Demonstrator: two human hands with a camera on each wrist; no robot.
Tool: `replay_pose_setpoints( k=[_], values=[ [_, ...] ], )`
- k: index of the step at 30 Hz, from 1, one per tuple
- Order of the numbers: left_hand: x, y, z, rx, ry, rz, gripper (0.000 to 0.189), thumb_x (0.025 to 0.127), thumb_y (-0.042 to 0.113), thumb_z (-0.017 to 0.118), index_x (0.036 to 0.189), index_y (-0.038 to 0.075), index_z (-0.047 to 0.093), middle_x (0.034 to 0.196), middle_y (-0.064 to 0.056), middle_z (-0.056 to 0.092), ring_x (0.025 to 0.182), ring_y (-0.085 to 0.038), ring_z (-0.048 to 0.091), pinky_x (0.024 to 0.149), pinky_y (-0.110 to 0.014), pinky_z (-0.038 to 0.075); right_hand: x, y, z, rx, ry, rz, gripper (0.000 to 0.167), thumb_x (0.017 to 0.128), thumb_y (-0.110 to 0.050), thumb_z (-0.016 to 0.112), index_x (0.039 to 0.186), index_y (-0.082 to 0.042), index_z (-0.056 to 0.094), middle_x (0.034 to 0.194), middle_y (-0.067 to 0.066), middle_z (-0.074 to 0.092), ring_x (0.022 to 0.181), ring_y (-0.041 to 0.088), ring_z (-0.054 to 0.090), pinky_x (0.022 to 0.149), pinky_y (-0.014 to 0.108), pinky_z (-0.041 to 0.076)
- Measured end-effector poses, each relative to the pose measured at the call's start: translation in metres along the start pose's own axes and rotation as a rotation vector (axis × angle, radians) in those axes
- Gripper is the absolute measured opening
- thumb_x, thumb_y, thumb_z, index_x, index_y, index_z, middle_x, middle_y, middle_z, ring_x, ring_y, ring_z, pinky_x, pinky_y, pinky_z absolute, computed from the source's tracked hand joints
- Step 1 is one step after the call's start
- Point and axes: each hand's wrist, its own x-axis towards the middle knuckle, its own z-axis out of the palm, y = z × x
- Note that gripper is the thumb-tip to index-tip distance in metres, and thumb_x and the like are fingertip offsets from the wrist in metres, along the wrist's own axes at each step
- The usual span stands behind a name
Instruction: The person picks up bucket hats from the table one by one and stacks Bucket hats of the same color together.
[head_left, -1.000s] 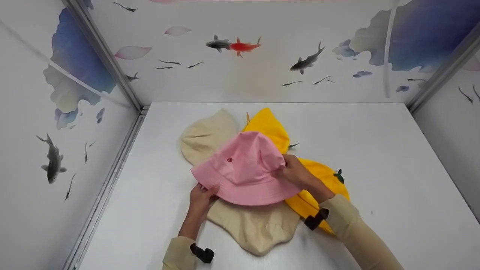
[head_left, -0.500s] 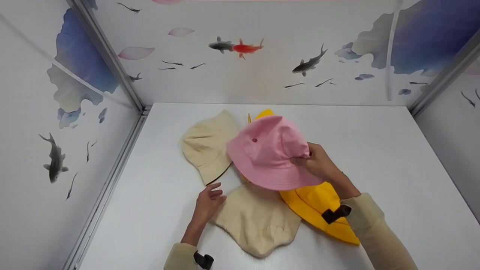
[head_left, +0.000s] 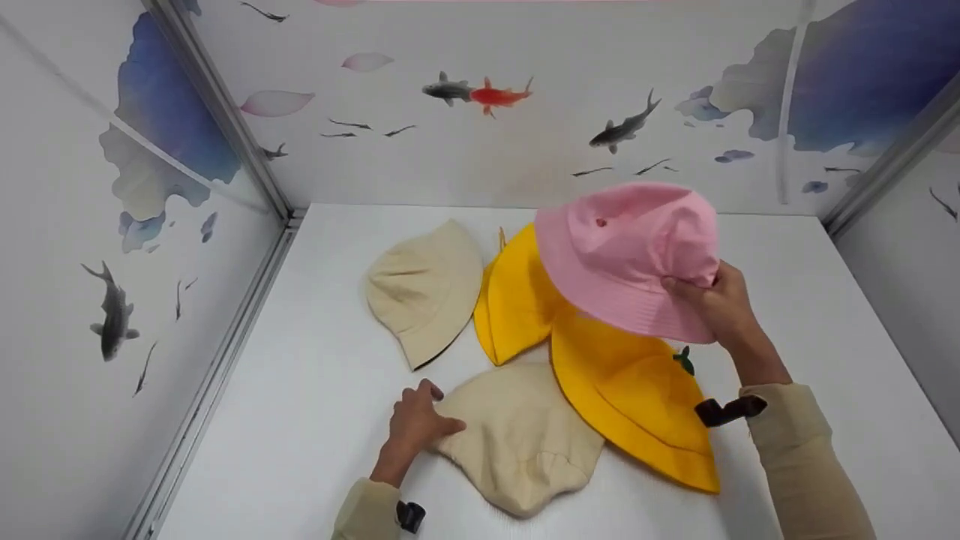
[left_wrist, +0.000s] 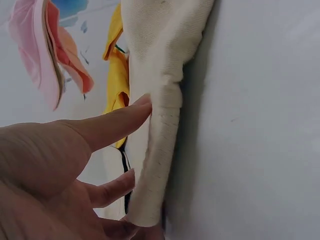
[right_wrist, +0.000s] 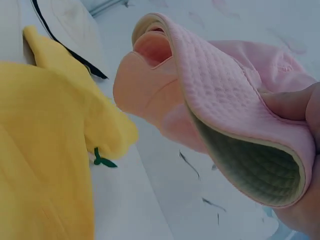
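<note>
My right hand [head_left: 724, 307] grips a pink bucket hat [head_left: 626, 262] by its side, the thumb over the crown's base, and holds it up over the yellow hats. A small red mark shows on its crown; in the right wrist view its brim [right_wrist: 225, 95] bends and the peach lining shows. My left hand [head_left: 416, 427] is at the left edge of the near beige hat [head_left: 525, 442], thumb and fingers spread. In the left wrist view the thumb tip touches that hat's edge [left_wrist: 160, 150], while the lower fingertips are partly hidden behind it.
Two yellow hats [head_left: 517, 300] lie overlapping at mid-table, the nearer one bearing a green leaf [head_left: 685, 361]. Another beige hat [head_left: 424, 292] with a dark brim edge lies at back left. White walls [head_left: 525, 150] with painted fish enclose the white table [head_left: 300, 375].
My left hand has let go of the pink hat and moved to the near beige hat's edge. My right hand has carried the pink hat up and right, uncovering the yellow hats.
</note>
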Motion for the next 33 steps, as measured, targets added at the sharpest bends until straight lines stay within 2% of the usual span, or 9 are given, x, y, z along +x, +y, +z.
replay_pose_setpoints(
  k=[5, 9, 12, 15, 19, 22, 27, 29, 33],
  values=[
    [0.001, -0.001, -0.004, 0.006, -0.036, 0.000, 0.050, 0.073, 0.024, 0.089, 0.104, -0.002, 0.060, 0.098, -0.019, 0.066, 0.087, -0.029, 0.060, 0.080, -0.043, 0.051, 0.005, 0.027, -0.020, 0.051, 0.071, 0.204, 0.055, 0.089, -0.036, 0.076, 0.132, -0.016, 0.049, 0.108, -0.015, 0.054, 0.098, 0.010, 0.054, 0.082, 0.009, 0.048],
    [0.002, -0.005, -0.008, -0.028, -0.071, -0.038, 0.047, 0.075, 0.027, 0.087, 0.100, -0.003, 0.062, 0.095, -0.016, 0.067, 0.083, -0.025, 0.058, 0.078, -0.040, 0.052, 0.008, 0.046, -0.026, 0.180, 0.081, 0.358, 0.066, 0.085, -0.040, 0.080, 0.136, -0.019, 0.043, 0.110, -0.013, 0.052, 0.096, 0.009, 0.054, 0.078, 0.009, 0.051],
    [0.002, -0.010, -0.009, -0.086, -0.073, -0.045, 0.043, 0.076, 0.027, 0.086, 0.098, -0.004, 0.064, 0.092, -0.015, 0.067, 0.080, -0.022, 0.057, 0.073, -0.037, 0.050, 0.009, 0.058, -0.026, 0.305, 0.107, 0.422, 0.067, 0.082, -0.034, 0.083, 0.134, -0.018, 0.044, 0.108, -0.011, 0.053, 0.091, 0.008, 0.056, 0.075, 0.011, 0.053],
    [0.002, -0.015, -0.011, -0.164, -0.082, -0.057, 0.042, 0.079, 0.027, 0.084, 0.100, -0.005, 0.065, 0.093, -0.015, 0.067, 0.080, -0.022, 0.057, 0.070, -0.034, 0.050, 0.010, 0.067, -0.024, 0.352, 0.123, 0.456, 0.066, 0.082, -0.032, 0.084, 0.133, -0.019, 0.045, 0.107, -0.011, 0.052, 0.089, 0.006, 0.056, 0.074, 0.011, 0.053],
    [0.001, -0.023, -0.010, -0.318, -0.096, -0.086, 0.043, 0.082, 0.025, 0.081, 0.106, -0.007, 0.065, 0.097, -0.018, 0.068, 0.082, -0.021, 0.061, 0.071, -0.031, 0.051, 0.013, 0.078, -0.019, 0.326, 0.108, 0.504, 0.067, 0.084, -0.033, 0.081, 0.137, -0.019, 0.042, 0.108, -0.013, 0.050, 0.093, 0.007, 0.053, 0.074, 0.010, 0.052],
    [0.001, -0.030, -0.007, -0.491, -0.122, -0.109, 0.044, 0.085, 0.024, 0.078, 0.112, -0.009, 0.064, 0.099, -0.017, 0.069, 0.081, -0.018, 0.065, 0.071, -0.029, 0.054, 0.016, 0.086, -0.015, 0.291, 0.083, 0.534, 0.068, 0.086, -0.035, 0.079, 0.140, -0.017, 0.041, 0.110, -0.012, 0.050, 0.095, 0.008, 0.052, 0.075, 0.011, 0.052],
    [0.000, -0.039, -0.002, -0.815, -0.230, -0.146, 0.054, 0.092, 0.024, 0.071, 0.129, -0.012, 0.055, 0.101, -0.010, 0.072, 0.082, -0.016, 0.071, 0.072, -0.033, 0.061, 0.024, 0.095, -0.012, 0.174, 0.032, 0.566, 0.068, 0.091, -0.037, 0.072, 0.143, -0.009, 0.037, 0.114, -0.008, 0.048, 0.101, 0.013, 0.050, 0.078, 0.014, 0.050],
    [-0.001, -0.040, -0.002, -0.893, -0.263, -0.142, 0.058, 0.093, 0.024, 0.070, 0.135, -0.013, 0.052, 0.103, -0.010, 0.073, 0.087, -0.017, 0.071, 0.075, -0.034, 0.061, 0.027, 0.096, -0.012, 0.117, 0.014, 0.588, 0.066, 0.094, -0.037, 0.066, 0.143, -0.006, 0.034, 0.118, -0.003, 0.046, 0.106, 0.017, 0.047, 0.081, 0.016, 0.049],
    [-0.003, -0.039, -0.001, -1.019, -0.300, -0.113, 0.062, 0.096, 0.022, 0.068, 0.141, -0.014, 0.046, 0.114, -0.013, 0.071, 0.099, -0.018, 0.069, 0.084, -0.033, 0.059, 0.033, 0.094, -0.013, 0.063, -0.024, 0.611, 0.040, 0.095, -0.029, 0.056, 0.123, -0.004, 0.043, 0.104, 0.001, 0.047, 0.089, 0.018, 0.052, 0.070, 0.023, 0.049]
  ],
)
